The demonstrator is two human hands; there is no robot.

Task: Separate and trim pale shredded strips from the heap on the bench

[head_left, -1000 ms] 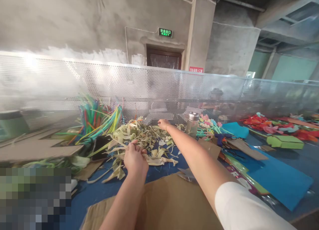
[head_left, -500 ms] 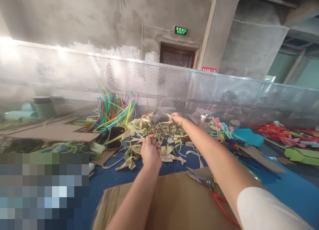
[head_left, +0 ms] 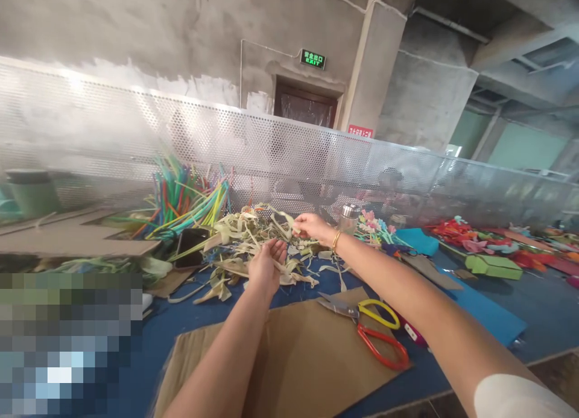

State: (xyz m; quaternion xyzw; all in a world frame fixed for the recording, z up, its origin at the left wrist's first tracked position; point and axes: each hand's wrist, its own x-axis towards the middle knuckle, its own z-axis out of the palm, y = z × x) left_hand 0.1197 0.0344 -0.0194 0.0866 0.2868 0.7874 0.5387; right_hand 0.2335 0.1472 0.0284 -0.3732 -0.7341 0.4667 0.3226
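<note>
My right hand (head_left: 313, 227) is raised over the far part of a pile of dried husk strips (head_left: 230, 234), pinching one pale green husk strip (head_left: 283, 220) that curves away to the left. Nearer to me, my left hand (head_left: 266, 266) is palm-up at the pile's front edge. Its fingers are curled, and a pale strip runs to the thumb side; what lies inside the fingers is hidden. Below the right forearm, scissors (head_left: 357, 312) with one yellow and one red handle lie on a cardboard sheet (head_left: 294, 357).
Bundled coloured stems (head_left: 181, 195) and a dark container (head_left: 190, 247) stand left of the pile. Behind my right wrist are a glass jar (head_left: 348, 218) and small flowers (head_left: 373, 224). A perforated metal screen (head_left: 253, 146) closes off the back. Red pieces (head_left: 452, 232) and a green box (head_left: 493, 266) lie right.
The view has swung right, so things appear further left and the scissors' handles now show. My right hand has come lower, closer to my left, still pinching the strip.
</note>
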